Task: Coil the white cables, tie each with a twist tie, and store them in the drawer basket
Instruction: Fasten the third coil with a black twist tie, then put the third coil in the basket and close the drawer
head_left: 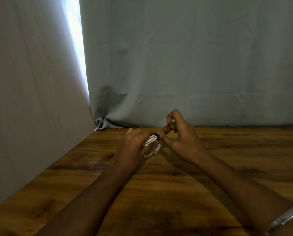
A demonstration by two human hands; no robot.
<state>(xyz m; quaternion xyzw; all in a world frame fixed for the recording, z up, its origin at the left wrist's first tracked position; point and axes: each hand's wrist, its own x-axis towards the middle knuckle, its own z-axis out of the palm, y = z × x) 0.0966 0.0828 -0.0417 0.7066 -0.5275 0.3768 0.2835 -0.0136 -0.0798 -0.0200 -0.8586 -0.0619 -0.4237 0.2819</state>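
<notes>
A dim indoor scene. The only strong light is a bright, overexposed strip at the gap between two grey curtains (176, 57) at far left, blown out to white. The wooden bench (176, 193) is dull brown, with soft dark shadows under both forearms near the viewer. Details are soft and slightly blurred, most of all around the fingers (164, 132). The wide lens bends straight lines towards the edges.

White cable (149, 140) — black tie (157, 136)
</notes>
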